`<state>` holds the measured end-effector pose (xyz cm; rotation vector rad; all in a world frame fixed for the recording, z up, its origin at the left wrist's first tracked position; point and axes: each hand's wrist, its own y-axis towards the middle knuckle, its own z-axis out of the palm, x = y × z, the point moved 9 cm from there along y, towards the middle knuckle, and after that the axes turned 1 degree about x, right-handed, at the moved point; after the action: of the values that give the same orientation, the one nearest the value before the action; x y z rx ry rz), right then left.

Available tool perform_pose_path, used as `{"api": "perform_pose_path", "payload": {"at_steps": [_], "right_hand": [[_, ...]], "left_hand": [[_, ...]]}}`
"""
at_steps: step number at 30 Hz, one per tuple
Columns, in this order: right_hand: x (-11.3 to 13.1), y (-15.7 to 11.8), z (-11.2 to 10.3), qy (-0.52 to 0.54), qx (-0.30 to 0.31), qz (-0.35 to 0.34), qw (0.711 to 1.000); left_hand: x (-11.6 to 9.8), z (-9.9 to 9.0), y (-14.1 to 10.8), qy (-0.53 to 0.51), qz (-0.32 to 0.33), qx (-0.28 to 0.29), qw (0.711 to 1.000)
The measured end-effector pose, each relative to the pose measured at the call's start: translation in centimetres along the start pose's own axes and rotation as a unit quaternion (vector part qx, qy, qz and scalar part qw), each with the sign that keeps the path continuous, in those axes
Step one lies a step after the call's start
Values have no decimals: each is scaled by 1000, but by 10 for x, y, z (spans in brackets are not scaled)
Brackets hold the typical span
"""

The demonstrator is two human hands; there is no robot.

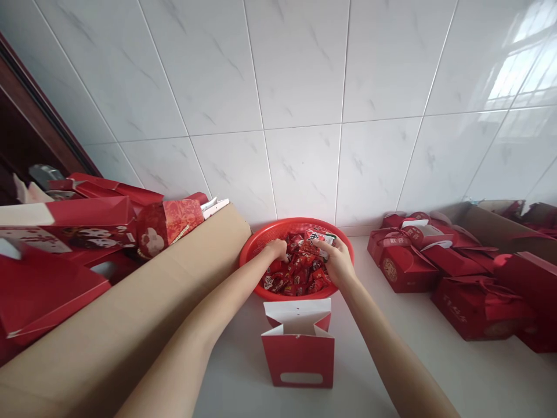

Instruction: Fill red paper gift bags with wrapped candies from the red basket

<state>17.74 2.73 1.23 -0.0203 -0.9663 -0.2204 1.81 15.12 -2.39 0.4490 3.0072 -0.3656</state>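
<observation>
A round red plastic basket (246,251) stands against the wall, filled with small wrapped candies (300,273), mostly red. My left hand (277,249) reaches into its left side, fingers curled down among the candies; what they hold, if anything, is hidden. At the right side of the basket, my right hand (338,260) grips a white, red and green candy packet (321,237) between thumb and fingers, just above the pile. In front of the basket, between my forearms, a red paper box (300,357) stands upright with its white-lined top flaps spread open.
On the left, a long cardboard carton (174,270) holds several red paper boxes and bags (100,217). Several closed red gift boxes (407,264) sit on the right of the white counter (374,360), with another cardboard carton (487,223) behind them. A tiled wall (300,168) rises at the back.
</observation>
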Motion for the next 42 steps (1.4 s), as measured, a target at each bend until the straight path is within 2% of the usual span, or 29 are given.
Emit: {"api": "perform_pose_path", "payload": {"at_steps": [7, 13, 18, 27, 31, 34, 37, 42], "right_hand": [[0, 1, -1, -6, -4, -8, 1000], [0, 0, -4, 13, -17, -7, 1000], [0, 0, -6, 22, -37, -9, 999], [3, -2, -7, 31, -46, -10, 998], [2, -1, -7, 29, -44, -4, 999], [1, -1, -6, 25, -41, -2, 999], [1, -1, -7, 25, -43, 3, 999], [1, -2, -5, 29, -33, 1, 999]], "left_hand": [[-11, -9, 2, -119, 79, -26, 989], [-15, -25, 3, -269, 121, -48, 954], [-12, -36, -1, -360, 134, -51, 922], [1, -41, -8, -468, 121, -64, 873], [3, -48, -11, -483, 122, -84, 863], [-2, -56, -19, -491, 147, -97, 853], [-10, -63, -33, -483, 185, -121, 848], [-24, -64, -62, -453, 231, -133, 851]]}}
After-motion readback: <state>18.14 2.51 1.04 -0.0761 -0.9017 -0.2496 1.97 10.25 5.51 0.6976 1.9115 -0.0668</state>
